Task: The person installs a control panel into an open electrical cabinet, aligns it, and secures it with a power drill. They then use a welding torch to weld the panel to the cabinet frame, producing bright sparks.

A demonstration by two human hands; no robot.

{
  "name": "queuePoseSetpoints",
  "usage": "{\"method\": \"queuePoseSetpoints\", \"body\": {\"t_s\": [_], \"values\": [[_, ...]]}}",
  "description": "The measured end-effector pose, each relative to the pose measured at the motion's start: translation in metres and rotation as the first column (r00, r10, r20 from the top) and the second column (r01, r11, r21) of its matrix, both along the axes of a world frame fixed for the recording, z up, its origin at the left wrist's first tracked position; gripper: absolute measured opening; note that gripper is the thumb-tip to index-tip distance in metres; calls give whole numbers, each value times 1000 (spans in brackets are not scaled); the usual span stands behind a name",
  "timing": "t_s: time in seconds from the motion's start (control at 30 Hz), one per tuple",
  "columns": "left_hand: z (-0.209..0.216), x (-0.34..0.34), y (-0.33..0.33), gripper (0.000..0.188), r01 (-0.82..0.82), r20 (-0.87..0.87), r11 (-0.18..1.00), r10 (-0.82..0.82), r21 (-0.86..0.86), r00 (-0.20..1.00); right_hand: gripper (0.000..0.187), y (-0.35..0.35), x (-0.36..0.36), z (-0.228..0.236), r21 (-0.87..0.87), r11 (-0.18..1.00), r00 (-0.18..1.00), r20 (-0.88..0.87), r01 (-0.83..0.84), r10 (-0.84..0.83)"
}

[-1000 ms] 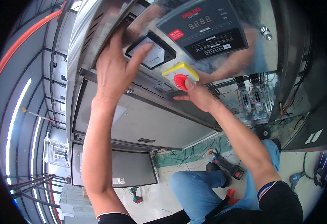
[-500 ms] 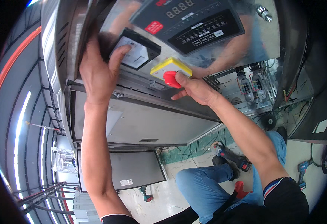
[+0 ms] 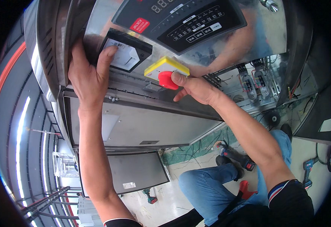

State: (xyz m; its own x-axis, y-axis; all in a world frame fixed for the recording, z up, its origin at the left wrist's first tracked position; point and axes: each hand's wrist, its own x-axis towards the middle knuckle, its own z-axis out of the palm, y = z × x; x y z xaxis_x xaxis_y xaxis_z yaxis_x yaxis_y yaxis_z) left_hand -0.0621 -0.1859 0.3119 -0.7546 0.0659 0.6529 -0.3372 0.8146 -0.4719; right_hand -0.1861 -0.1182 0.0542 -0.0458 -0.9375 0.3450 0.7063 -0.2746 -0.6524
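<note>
A red rotary knob sits on a square yellow-and-white switch plate in the metal control panel. My right hand closes on it, thumb pressed against its side; the fingers beneath are partly hidden. At the panel's left side, my left hand is spread, its thumb lying over the black-framed square meter. The other fingers reach up by the panel's edge, some of them out of sight. Above both hands is a dark display unit with a digit window and rows of small labels.
Wired components show in the open cabinet at right. Below is a grey metal cabinet front. Floor tools include a green drill, a battery grinder and a blue power tool. Loose cables lie near the cabinet base.
The panel, meter and display have shifted left in view, my left hand with them. My right hand stays on the red knob; the knob looks much the same.
</note>
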Motion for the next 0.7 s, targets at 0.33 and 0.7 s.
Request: {"method": "queuePoseSetpoints", "body": {"t_s": [0.33, 0.7], "values": [[-1, 0, -2, 77, 28, -36, 997, -26, 66, 999, 80, 3, -1, 0, -45, 999, 1000, -11, 23, -23], [-1, 2, -1, 71, 28, -28, 999, -27, 28, 999, 79, 1, 1, 0, -36, 999, 1000, -4, 10, -10]]}}
